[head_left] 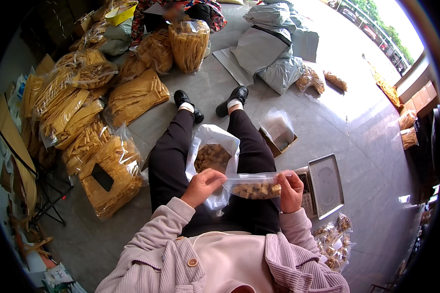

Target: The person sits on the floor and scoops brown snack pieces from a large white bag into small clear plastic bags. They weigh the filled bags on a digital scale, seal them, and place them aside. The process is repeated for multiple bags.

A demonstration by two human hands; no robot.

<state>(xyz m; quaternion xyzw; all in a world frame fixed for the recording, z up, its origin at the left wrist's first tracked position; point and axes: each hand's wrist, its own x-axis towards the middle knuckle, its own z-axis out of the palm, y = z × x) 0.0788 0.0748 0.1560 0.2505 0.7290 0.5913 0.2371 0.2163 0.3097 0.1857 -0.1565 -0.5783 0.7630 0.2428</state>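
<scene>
Between my two hands a clear zip bag (253,189), part filled with light brown cubes, is stretched out sideways above my lap. My left hand (204,187) pinches its left top corner, and my right hand (290,189) grips the right top corner. Behind it, between my thighs, stands an open white plastic sack (231,141) with more brown chunks (212,157) inside. Just beyond my right hand is a scale (306,193) with a metal tray (326,185), partly hidden by the hand.
Several filled small bags (336,244) lie at my right. A carton (278,132) holding clear bags sits beside my right knee. Large bags of yellow-brown sticks (73,102) pile up at left, a dark phone (101,177) on one. Grey sacks (274,49) and another person (215,12) are ahead.
</scene>
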